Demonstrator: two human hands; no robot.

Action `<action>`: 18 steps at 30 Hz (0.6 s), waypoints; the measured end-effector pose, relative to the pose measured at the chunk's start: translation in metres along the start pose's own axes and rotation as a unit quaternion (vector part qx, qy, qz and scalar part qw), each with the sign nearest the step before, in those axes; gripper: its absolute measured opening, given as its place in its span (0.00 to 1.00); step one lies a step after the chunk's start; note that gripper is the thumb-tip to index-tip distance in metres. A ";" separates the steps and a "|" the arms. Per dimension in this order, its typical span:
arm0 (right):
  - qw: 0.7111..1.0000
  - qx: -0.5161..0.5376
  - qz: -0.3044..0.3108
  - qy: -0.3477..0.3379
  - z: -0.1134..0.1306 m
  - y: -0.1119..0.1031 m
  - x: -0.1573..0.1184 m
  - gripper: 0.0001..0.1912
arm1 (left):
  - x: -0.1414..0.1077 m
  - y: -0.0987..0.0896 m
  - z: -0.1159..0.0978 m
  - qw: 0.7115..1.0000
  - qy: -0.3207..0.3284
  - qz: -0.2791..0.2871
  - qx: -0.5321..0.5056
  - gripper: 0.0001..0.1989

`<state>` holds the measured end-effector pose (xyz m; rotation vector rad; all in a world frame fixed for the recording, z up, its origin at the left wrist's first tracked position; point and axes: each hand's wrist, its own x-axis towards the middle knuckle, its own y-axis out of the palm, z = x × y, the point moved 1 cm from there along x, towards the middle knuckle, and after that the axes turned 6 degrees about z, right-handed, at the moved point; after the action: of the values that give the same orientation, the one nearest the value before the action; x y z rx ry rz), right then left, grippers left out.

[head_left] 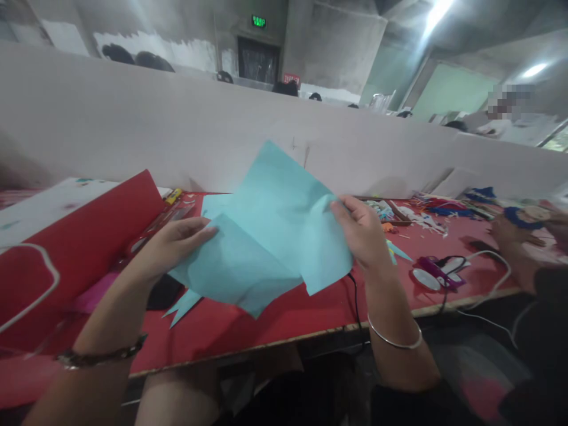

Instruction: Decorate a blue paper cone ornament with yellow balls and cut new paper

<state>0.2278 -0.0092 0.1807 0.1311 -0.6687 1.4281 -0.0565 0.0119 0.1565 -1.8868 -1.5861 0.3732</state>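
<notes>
A large sheet of light blue paper (275, 207) is spread between my two hands, above the red tabletop (213, 331). It is bent, with a diagonal edge across its middle; whether this is a fold or a second sheet I cannot tell. My left hand (181, 239) pinches the sheet's left edge between thumb and fingers. At the right edge my right hand (359, 228) is closed on the paper, which curls up beside the thumb. Blue paper strips with pointed ends (184, 306) lie on the table below the left side of the sheet.
A big red sheet (93, 248) stands at the left, near a white cable (48, 260). On the right are a tray of small pieces (386, 210), a purple object with a white disc (437, 275) and another person's hands (510, 231). A white partition (133, 118) runs behind the table.
</notes>
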 end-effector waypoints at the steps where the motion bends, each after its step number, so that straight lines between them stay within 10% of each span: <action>1: 0.999 0.011 0.019 0.027 -0.007 -0.001 -0.004 0.11 | 0.002 -0.002 0.001 1.000 -0.009 0.028 -0.013 0.14; 8: 0.938 0.126 0.233 0.224 -0.067 0.007 -0.049 0.12 | 0.031 0.009 0.027 0.989 -0.007 0.119 0.086 0.16; 13: 0.909 0.172 0.170 0.339 -0.112 0.035 -0.057 0.15 | 0.044 0.061 0.063 0.955 0.039 0.236 0.176 0.18; 18: 0.920 0.182 0.131 0.322 -0.133 0.049 -0.051 0.15 | 0.041 0.087 0.079 0.941 0.072 0.228 0.241 0.12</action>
<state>0.2282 0.0173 0.0322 -0.1438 0.1341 1.7182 -0.0258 0.0674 0.0498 -1.8173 -0.8437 0.7297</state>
